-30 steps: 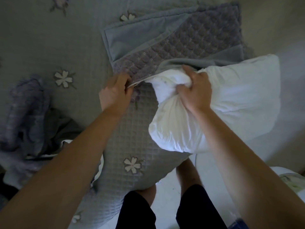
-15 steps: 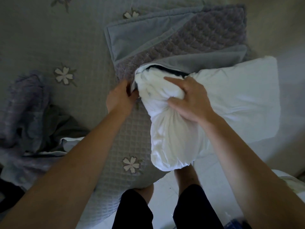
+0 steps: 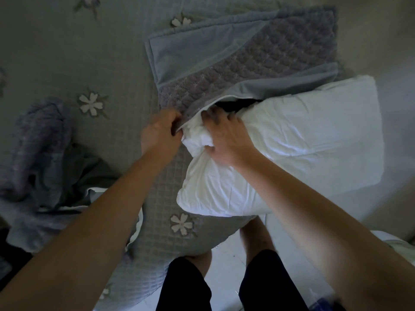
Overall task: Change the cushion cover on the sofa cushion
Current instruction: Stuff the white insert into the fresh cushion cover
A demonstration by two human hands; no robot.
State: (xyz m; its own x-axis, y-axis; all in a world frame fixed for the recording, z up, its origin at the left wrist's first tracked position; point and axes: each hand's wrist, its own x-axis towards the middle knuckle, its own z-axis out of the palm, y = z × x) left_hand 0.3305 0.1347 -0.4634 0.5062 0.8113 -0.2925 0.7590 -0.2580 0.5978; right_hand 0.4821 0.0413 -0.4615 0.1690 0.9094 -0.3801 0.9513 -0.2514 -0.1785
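My left hand [image 3: 160,131] pinches the lip of the quilted cover [image 3: 258,63] at frame centre, its mouth facing lower right. My right hand [image 3: 226,140], fingers curled round the bunched corner of the white cushion [image 3: 303,142], sits at that mouth. The cushion's length runs toward the right edge, mostly outside, so I'd push up-left.

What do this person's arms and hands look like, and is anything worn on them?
Both arms are bare as far as the view shows: no sleeve on the left forearm or the right forearm. The left hand and right hand wear no gloves, and no watch or bracelet shows at either wrist. Rings are too blurred to tell.
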